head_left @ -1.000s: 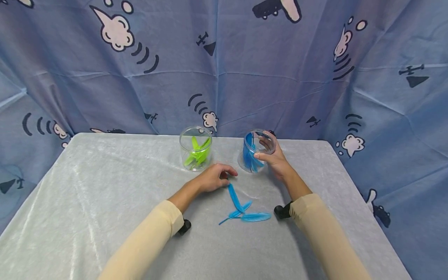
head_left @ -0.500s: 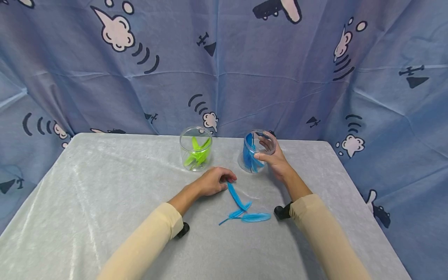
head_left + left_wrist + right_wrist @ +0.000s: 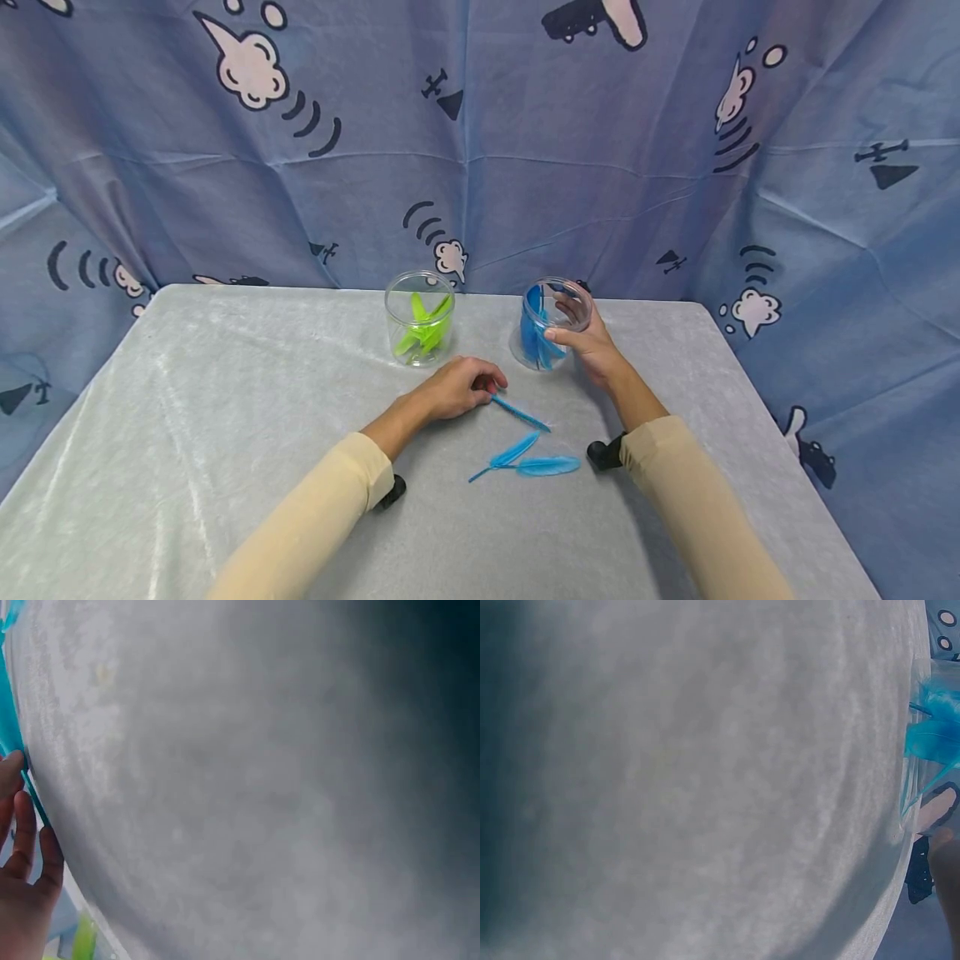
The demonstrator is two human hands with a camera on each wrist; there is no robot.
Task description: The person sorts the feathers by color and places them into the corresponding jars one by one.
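My left hand (image 3: pixel 459 389) pinches a thin blue feather (image 3: pixel 521 413) by one end; its far end points down and right over the table. In the left wrist view, thumb and fingertips close on that feather's quill (image 3: pixel 36 796). At the back right, my right hand (image 3: pixel 596 343) grips a clear jar (image 3: pixel 568 321) from its right side, thumb at the front. Several blue feathers (image 3: pixel 534 329) stand inside it, also visible through the wall in the right wrist view. Two more blue feathers, one slanted (image 3: pixel 516 449) and one flat (image 3: pixel 549 466), lie crossed on the table before my hands.
A second clear jar (image 3: pixel 392 321) holding bright green feathers (image 3: pixel 426 332) stands just behind my left hand. Pale plush cloth covers the table (image 3: pixel 187 417). A patterned blue curtain (image 3: pixel 525 208) hangs behind the back edge.
The blue feather at my left hand has turned from lying across the slanted one to pointing further right, apart from it. My left hand has lowered slightly; the right hand stays on the jar.
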